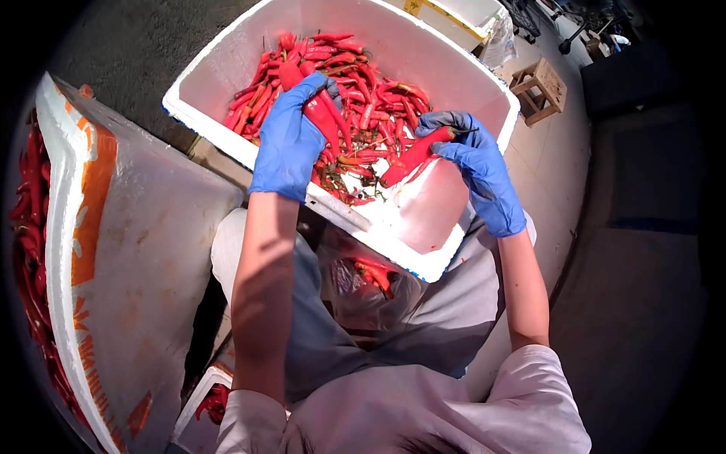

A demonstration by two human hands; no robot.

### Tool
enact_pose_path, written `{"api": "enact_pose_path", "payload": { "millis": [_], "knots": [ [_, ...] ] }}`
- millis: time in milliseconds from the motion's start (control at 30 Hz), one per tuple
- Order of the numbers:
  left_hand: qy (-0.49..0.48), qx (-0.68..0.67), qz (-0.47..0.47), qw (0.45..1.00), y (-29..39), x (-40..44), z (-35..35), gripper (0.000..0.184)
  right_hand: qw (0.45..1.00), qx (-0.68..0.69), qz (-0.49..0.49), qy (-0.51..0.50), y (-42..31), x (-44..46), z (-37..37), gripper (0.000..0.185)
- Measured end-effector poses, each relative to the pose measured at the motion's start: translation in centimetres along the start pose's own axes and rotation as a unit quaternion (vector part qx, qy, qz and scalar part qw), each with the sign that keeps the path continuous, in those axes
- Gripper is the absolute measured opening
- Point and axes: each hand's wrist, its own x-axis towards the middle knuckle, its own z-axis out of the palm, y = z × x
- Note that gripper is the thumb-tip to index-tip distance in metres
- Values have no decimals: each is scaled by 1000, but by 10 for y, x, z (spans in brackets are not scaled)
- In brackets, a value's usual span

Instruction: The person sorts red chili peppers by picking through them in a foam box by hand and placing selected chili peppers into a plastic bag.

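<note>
Before me stands a white foam box [454, 64] with a heap of red chili peppers [370, 91] inside. My left hand [287, 151], in a blue glove, is closed around red chili peppers [321, 121] over the heap; how many it holds I cannot tell. On the box's right side, my gloved right hand [484, 174] pinches a large red chili pepper [412, 159] near its stem end, its tip pointing down and left. Loose stems and leaf bits [367, 180] lie on the box floor below the peppers.
A clear plastic bag [344, 284] with red peppers hangs or sits between my knees. At left leans a tall foam box [151, 227] beside more peppers [30, 242]. A smaller box [193, 408] with peppers is lower left. A wooden stool [538, 91] stands at upper right.
</note>
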Motion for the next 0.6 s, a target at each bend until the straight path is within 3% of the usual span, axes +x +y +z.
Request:
{"api": "enact_pose_path", "payload": {
  "millis": [400, 500, 567, 600],
  "knots": [
    [-6, -6, -13, 1000, 0, 0, 1, 16, 1000, -4, -10, -19, -3, 0, 8, 37],
    [-1, 43, -24, 999, 1, -7, 5, 20, 1000, -11, -14, -19, -2, 0, 7, 37],
    [-53, 278, -10, 959, 0, -16, 12, 24, 999, 8, -50, 9, 0, 2, 5, 36],
    [-54, 278, -10, 959, -2, -18, 13, 24, 999, 7, -50, 9, -1, 2, 5, 36]
  ]
}}
